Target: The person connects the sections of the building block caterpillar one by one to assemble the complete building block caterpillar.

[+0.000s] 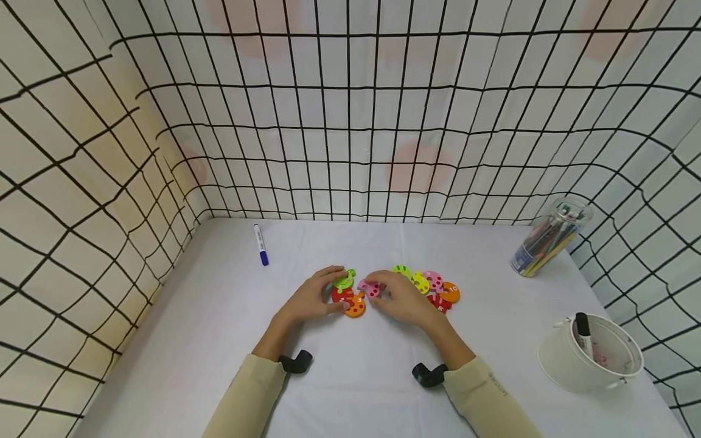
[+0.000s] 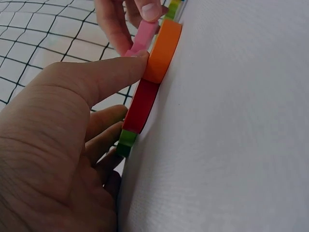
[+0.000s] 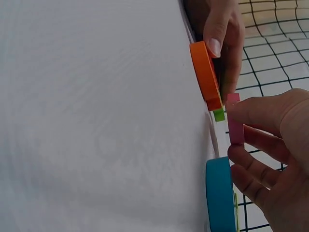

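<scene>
My right hand (image 1: 402, 298) pinches a pink dotted puzzle piece (image 1: 369, 288) between thumb and fingers, slightly raised in the right wrist view. My left hand (image 1: 314, 296) spans a row of joined caterpillar-like pieces: a green head piece (image 1: 345, 281), a red piece (image 1: 341, 295) and an orange dotted piece (image 1: 356, 307). Its thumb touches the orange piece (image 2: 164, 50) and its fingers lie by the green one (image 2: 126, 142). The pink piece is close beside the orange one; whether they touch I cannot tell. Below my right hand lies a blue piece (image 3: 219, 193), mostly hidden in the head view.
Several more pieces, including a yellow one (image 1: 420, 283) and an orange one (image 1: 450, 292), lie right of my right hand. A marker (image 1: 261, 245) lies back left. At right stand a jar of pencils (image 1: 550, 237) and a white bucket (image 1: 564, 359). Black netting (image 1: 350, 128) surrounds the table.
</scene>
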The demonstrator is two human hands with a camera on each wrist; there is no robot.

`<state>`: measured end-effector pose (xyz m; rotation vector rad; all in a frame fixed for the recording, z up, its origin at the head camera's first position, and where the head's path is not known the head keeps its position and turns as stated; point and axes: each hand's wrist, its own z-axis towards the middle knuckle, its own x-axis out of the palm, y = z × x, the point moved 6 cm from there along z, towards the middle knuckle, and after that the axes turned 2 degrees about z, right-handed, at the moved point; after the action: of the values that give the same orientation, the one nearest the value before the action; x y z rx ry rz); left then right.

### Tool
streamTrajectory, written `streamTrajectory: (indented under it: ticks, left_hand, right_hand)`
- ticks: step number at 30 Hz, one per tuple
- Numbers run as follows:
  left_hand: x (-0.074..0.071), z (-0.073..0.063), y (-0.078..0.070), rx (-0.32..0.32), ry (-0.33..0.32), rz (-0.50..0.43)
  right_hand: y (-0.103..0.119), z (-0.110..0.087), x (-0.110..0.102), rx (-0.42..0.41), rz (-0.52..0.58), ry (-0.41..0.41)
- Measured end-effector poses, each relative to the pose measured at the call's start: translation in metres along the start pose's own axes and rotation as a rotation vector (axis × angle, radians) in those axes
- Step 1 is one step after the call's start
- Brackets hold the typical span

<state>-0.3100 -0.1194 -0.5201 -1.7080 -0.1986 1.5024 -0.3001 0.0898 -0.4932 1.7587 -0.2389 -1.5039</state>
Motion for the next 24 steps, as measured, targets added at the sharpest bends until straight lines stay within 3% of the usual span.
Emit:
streamTrajectory:
  ticks: [9,17,24]
  left_hand:
    - [-0.001,0.001,0.002,0.012,-0.020,-0.013]
    - [-0.001,0.002,0.001,0.009,-0.021,-0.016]
    - [-0.001,0.002,-0.002,0.049,-0.025,-0.013]
  right_hand:
    - [0.009,0.002,0.006,-0.040,-0.049,0.062]
    - [0.007,0.006,0.009,-0.047,-0.108,0.069]
    - [0.007,0.006,0.013,-0.023,-0.124,0.071]
